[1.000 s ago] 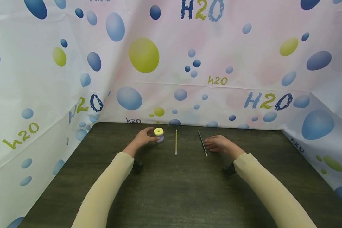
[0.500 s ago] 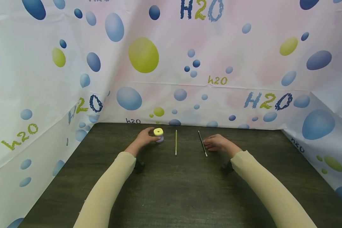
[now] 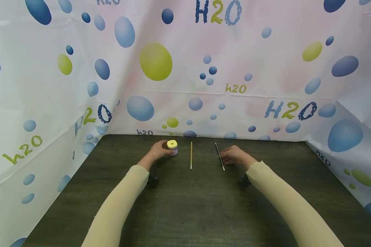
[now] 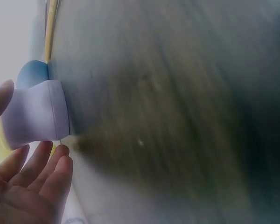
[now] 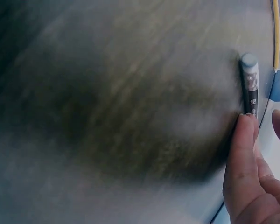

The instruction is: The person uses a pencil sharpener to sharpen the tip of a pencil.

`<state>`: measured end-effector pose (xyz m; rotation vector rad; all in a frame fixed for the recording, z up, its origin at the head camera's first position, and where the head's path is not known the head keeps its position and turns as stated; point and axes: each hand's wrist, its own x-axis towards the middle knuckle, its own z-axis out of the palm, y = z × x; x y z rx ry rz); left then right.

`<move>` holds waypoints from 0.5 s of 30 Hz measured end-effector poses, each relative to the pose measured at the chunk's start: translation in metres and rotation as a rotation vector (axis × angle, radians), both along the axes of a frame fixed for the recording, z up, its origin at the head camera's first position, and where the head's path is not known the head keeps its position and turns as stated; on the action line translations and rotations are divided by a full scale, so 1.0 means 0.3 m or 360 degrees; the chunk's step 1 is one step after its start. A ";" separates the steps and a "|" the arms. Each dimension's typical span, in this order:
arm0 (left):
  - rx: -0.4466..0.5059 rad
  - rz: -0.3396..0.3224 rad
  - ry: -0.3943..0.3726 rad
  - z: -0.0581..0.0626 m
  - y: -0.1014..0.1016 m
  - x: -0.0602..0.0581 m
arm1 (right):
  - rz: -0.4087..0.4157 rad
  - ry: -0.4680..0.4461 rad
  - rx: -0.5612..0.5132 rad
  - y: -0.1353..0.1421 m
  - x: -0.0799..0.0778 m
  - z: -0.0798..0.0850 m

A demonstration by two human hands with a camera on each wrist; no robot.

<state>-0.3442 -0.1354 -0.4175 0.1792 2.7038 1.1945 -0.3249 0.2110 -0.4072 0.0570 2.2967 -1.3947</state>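
Left hand (image 3: 157,151): gripping the yellow-topped container (image 3: 172,144) — thumb on the near side, fingers on the far side.
Yellow-topped container: standing upright on the table, yellow top facing up, lilac waisted body showing below; sitting left of both pencils.
Right hand (image 3: 236,155): reaching in from the right, fingertips touching the dark pencil (image 5: 250,84); thumb standing apart from it in the right wrist view, so not pinching.
Dark pencil: lying at a slant on the table, pale eraser end pointing toward the person and angling right; its middle is meeting the fingers.
Yellow pencil (image 3: 191,156): lying between the hands, nearly straight away from the person, closer to the container than to the dark pencil; neither hand is touching it.
Sleeves: pale yellow ones covering both forearms, left sleeve (image 3: 117,202) and right sleeve (image 3: 289,199).
Table (image 3: 185,209): dark, wood-grained, running under everything.
Backdrop (image 3: 185,44): white sheeting, rising behind and along both sides — showing blue and green drops plus "H2O" lettering.
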 end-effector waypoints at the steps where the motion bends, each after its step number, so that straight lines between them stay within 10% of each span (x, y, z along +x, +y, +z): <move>1: -0.0002 0.0005 -0.0002 -0.002 0.002 -0.001 | -0.0010 0.0000 0.0010 -0.003 0.001 0.000; 15: 0.0024 0.0058 0.0006 -0.007 0.014 -0.008 | -0.0065 0.0135 0.0215 -0.048 0.016 -0.010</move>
